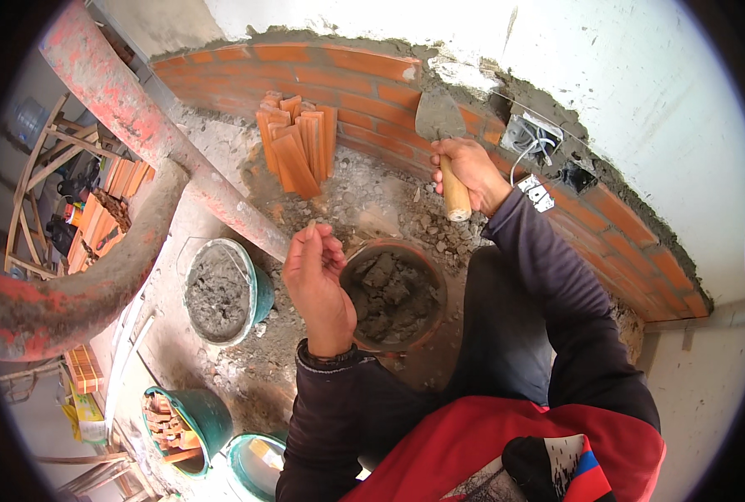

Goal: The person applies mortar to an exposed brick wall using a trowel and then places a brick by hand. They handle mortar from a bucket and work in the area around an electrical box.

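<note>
My right hand (471,171) grips the wooden handle of a trowel (439,115). Its grey blade lies against the upper part of the orange brick facing (347,105), beside a patch of bare wall and wet mortar. My left hand (318,280) hangs above a round tub of mortar (392,293), thumb and fingers drawn together. Whatever those fingertips might hold is too small to make out. Just right of the trowel, an electrical box (533,138) with loose white wires sits in the wall, and a taut string runs past it.
A stack of thin brick tiles (297,142) stands by the wall. Left of me are a bucket of mortar (218,293), a green bucket of brick pieces (205,418) and another bucket (255,464). A thick red, mortar-stained pole (138,117) slants across the left side.
</note>
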{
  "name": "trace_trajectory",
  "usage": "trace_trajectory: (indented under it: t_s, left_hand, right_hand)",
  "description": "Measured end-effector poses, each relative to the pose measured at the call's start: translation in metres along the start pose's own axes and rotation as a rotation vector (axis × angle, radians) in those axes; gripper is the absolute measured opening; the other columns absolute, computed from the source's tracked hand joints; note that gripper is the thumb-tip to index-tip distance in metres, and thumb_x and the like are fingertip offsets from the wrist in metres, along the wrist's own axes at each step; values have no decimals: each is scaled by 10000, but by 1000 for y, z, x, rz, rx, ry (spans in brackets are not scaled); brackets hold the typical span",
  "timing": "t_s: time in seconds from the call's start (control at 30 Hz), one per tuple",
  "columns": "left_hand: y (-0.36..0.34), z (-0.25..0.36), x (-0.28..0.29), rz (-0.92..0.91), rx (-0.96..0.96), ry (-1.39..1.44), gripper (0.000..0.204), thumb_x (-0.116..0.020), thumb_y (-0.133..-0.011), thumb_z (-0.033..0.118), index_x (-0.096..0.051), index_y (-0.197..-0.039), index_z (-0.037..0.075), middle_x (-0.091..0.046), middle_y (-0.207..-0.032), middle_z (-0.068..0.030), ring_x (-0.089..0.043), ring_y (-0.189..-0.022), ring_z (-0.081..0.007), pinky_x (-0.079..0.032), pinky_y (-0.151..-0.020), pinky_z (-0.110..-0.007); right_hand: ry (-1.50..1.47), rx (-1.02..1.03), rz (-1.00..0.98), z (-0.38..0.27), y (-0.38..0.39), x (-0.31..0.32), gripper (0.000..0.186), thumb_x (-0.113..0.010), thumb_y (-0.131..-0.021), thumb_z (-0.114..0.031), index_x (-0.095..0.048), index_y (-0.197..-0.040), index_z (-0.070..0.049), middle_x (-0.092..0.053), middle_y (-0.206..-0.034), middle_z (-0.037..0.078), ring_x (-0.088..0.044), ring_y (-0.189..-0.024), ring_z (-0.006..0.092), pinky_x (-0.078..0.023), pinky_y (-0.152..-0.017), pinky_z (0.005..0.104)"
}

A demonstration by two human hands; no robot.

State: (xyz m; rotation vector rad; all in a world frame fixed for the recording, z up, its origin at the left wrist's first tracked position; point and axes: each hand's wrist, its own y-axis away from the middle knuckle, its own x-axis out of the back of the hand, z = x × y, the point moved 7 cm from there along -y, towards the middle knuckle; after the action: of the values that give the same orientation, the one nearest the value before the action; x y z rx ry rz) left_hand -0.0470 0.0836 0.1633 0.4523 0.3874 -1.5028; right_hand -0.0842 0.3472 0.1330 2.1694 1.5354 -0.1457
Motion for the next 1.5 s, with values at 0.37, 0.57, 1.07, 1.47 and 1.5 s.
trace_trajectory:
  t_s: [0.37,0.57,1.07,1.47,1.5]
  left_hand:
    - [-1,0,3,12,15,-5,200,-526,-972,233,-597,-963,46,-544,-765,9,-492,-683,-81,-409,-620,-220]
    - [2,4,5,7,24,-1,223,-512,-973,255,-586,-976,45,-528,-783,4,-484,-713,-102,-404,-650,-260]
    - [5,5,-3,-30,5,62,223,-481,-990,260,-548,-1019,49,-499,-793,0,-470,-741,-110,-393,-684,-273]
    - [2,4,3,-9,2,117,242,-505,-975,247,-598,-997,25,-534,-764,-16,-473,-707,-106,-395,-649,-245]
    - [3,5,3,-7,3,112,241,-506,-974,248,-598,-998,26,-534,-763,-16,-473,-707,-107,-395,-649,-244]
  right_hand:
    - [-323,9,-188,9,12,39,182,-520,-948,-182,-493,-1064,-45,-501,-761,12,-484,-576,124,-452,-468,266]
    - [-153,-128,-231,12,61,68,208,-455,-966,-226,-493,-1062,-44,-490,-738,15,-473,-478,111,-419,-351,243]
    - [1848,403,-622,-15,126,23,312,-599,-755,-135,-600,-1054,-45,-658,-844,180,-648,-812,368,-515,-718,465]
    - [62,-83,147,16,130,74,240,-481,-905,-183,-468,-1096,-39,-501,-744,28,-504,-525,133,-422,-438,281]
    - [78,-53,167,12,128,71,244,-479,-904,-183,-467,-1100,-39,-500,-742,28,-507,-531,131,-419,-438,280]
